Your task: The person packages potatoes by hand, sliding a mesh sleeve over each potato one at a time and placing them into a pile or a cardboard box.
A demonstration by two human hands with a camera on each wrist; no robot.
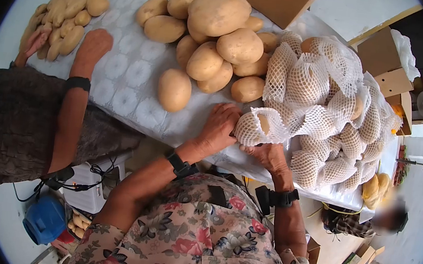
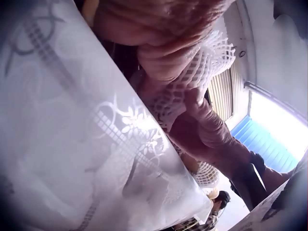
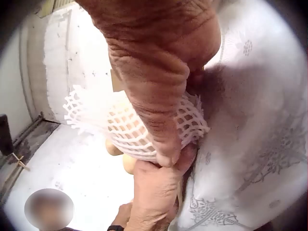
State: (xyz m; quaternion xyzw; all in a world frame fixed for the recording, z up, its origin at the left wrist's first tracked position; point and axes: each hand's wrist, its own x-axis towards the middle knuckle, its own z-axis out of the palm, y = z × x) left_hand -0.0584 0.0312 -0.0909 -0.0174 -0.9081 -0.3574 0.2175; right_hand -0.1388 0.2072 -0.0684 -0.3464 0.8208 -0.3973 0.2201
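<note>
In the head view, a potato (image 1: 263, 123) sits inside a white foam net (image 1: 245, 131) at the near edge of a cloth-covered table (image 1: 122, 88), held between a person's two hands. The left hand (image 1: 220, 126) grips the net from its left side, fingers bent; the right hand (image 1: 269, 157) pinches it from the near side, its thumb lying over the mesh in the right wrist view. Bare potatoes (image 1: 213, 43) are heaped just beyond, netted potatoes (image 1: 323, 111) mounded to the right. A cardboard box (image 1: 270, 3) stands behind; at far left, another person's arms (image 1: 67, 131) extend toward a second potato pile (image 1: 66, 11).
</note>
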